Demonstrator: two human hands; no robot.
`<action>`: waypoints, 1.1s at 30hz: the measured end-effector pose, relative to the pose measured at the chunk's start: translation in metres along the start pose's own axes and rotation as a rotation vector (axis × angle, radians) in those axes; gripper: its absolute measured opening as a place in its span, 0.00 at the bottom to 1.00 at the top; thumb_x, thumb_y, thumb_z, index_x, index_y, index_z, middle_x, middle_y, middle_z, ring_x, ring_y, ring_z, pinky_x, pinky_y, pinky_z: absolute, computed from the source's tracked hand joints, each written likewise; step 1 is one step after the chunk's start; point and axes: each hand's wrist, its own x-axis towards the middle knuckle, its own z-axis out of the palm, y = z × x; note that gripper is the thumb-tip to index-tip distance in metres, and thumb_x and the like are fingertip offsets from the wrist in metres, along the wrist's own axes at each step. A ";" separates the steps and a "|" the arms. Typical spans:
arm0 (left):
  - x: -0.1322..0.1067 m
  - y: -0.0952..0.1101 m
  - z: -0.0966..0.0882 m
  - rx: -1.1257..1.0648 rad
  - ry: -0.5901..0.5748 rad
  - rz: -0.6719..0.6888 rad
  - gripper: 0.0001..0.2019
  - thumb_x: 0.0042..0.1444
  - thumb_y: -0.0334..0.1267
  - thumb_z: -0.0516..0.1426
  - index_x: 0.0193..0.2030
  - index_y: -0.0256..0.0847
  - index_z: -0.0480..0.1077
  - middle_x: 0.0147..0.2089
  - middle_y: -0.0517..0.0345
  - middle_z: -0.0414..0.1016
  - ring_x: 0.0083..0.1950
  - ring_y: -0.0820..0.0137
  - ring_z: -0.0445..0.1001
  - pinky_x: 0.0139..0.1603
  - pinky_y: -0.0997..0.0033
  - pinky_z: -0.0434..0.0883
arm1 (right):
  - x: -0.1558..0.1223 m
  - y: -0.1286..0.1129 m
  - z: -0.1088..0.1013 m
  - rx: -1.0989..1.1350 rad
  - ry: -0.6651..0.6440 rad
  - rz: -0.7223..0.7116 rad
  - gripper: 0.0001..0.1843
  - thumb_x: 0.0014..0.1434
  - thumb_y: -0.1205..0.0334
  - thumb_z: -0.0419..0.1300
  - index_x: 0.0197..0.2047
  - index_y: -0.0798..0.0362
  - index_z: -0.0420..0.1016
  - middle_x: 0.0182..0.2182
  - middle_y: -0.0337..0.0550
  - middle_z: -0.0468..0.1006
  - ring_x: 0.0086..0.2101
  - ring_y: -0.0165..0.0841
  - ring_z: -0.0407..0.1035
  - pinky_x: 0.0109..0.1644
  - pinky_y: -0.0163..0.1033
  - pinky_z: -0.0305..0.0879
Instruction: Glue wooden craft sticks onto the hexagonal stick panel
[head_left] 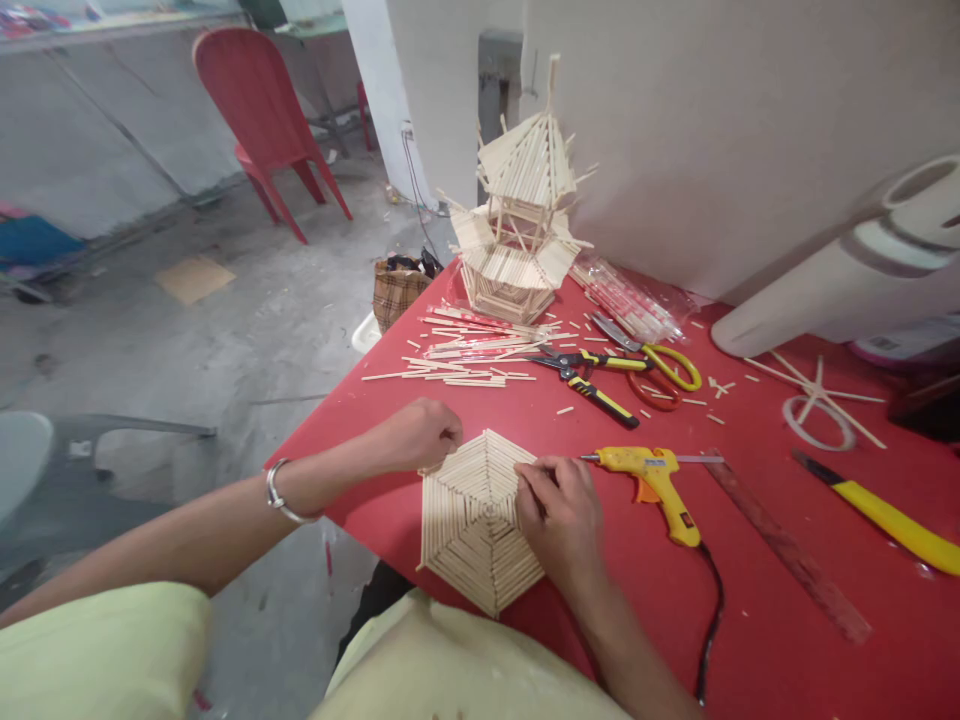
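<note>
A flat hexagonal panel of thin wooden sticks (457,525), laid in rings around a small centre, lies near the front edge of the red table. Over its upper left corner is my left hand (424,432), fingers curled closed; anything inside them is hidden. My right hand (566,510) is at the panel's right edge, thumb and fingers closed on the rim there. Just right of that hand, a yellow glue gun (641,465) lies on its side with a glue stick in its back, nozzle pointing left.
A stick pagoda (525,210) stands at the table's back corner. Before it lie loose sticks (465,350), yellow-black pliers (592,385) and scissors (671,365). Rightward are a ruler (787,545), tape roll (817,425), yellow cutter (892,520) and white tubes (817,270).
</note>
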 end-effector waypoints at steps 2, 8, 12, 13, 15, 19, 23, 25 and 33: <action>0.000 -0.001 0.001 -0.005 0.004 0.012 0.11 0.43 0.24 0.49 0.19 0.38 0.70 0.16 0.61 0.71 0.20 0.74 0.69 0.24 0.76 0.61 | 0.000 0.000 0.000 -0.003 -0.001 0.004 0.12 0.61 0.71 0.59 0.45 0.52 0.80 0.38 0.46 0.74 0.39 0.38 0.64 0.44 0.44 0.66; 0.000 0.001 0.001 0.006 0.024 0.005 0.12 0.41 0.23 0.49 0.20 0.38 0.71 0.16 0.62 0.71 0.20 0.74 0.69 0.24 0.77 0.61 | 0.000 -0.001 0.000 -0.005 -0.006 0.017 0.12 0.62 0.71 0.58 0.44 0.52 0.80 0.38 0.47 0.74 0.40 0.38 0.64 0.44 0.44 0.65; -0.001 0.001 0.002 -0.004 0.030 0.007 0.12 0.40 0.23 0.48 0.20 0.38 0.71 0.16 0.62 0.72 0.20 0.74 0.69 0.23 0.77 0.60 | -0.001 -0.002 0.000 -0.008 -0.015 0.028 0.12 0.62 0.70 0.57 0.45 0.51 0.80 0.38 0.46 0.74 0.40 0.37 0.64 0.44 0.44 0.65; -0.001 0.000 0.002 -0.009 0.031 0.007 0.12 0.40 0.23 0.48 0.20 0.38 0.71 0.16 0.62 0.72 0.20 0.74 0.69 0.24 0.77 0.60 | -0.001 -0.002 0.000 -0.008 -0.018 0.031 0.12 0.62 0.70 0.57 0.45 0.51 0.80 0.38 0.46 0.74 0.40 0.37 0.64 0.45 0.44 0.65; -0.001 -0.001 0.001 -0.021 0.031 0.009 0.12 0.40 0.24 0.49 0.20 0.38 0.71 0.16 0.62 0.71 0.20 0.74 0.69 0.24 0.77 0.61 | -0.001 -0.003 0.000 -0.004 -0.025 0.034 0.12 0.63 0.69 0.57 0.45 0.51 0.80 0.38 0.47 0.74 0.40 0.37 0.64 0.45 0.44 0.65; -0.002 0.000 0.000 -0.042 0.039 0.027 0.11 0.40 0.23 0.49 0.19 0.39 0.70 0.15 0.62 0.70 0.20 0.74 0.67 0.24 0.76 0.60 | 0.000 -0.004 -0.002 -0.010 -0.028 0.023 0.12 0.64 0.68 0.56 0.45 0.52 0.80 0.38 0.47 0.73 0.40 0.37 0.64 0.45 0.45 0.65; -0.005 0.003 -0.001 -0.046 0.053 0.041 0.11 0.40 0.23 0.48 0.17 0.39 0.68 0.15 0.63 0.69 0.20 0.74 0.66 0.25 0.75 0.59 | 0.002 -0.007 -0.004 -0.014 -0.014 0.003 0.11 0.64 0.68 0.57 0.45 0.53 0.80 0.37 0.47 0.73 0.40 0.38 0.64 0.44 0.45 0.66; -0.006 0.003 -0.001 -0.053 0.046 0.040 0.11 0.40 0.22 0.48 0.17 0.39 0.68 0.15 0.63 0.69 0.20 0.74 0.66 0.25 0.75 0.59 | 0.002 -0.007 -0.004 -0.017 -0.018 0.004 0.11 0.64 0.69 0.57 0.45 0.53 0.80 0.37 0.47 0.73 0.40 0.38 0.65 0.44 0.45 0.66; -0.010 -0.007 -0.001 -0.122 0.049 0.029 0.11 0.47 0.28 0.51 0.18 0.40 0.67 0.17 0.64 0.69 0.21 0.75 0.66 0.25 0.76 0.60 | 0.002 -0.008 -0.013 -0.007 -0.102 0.029 0.13 0.66 0.67 0.56 0.51 0.52 0.77 0.41 0.47 0.75 0.43 0.38 0.68 0.47 0.45 0.69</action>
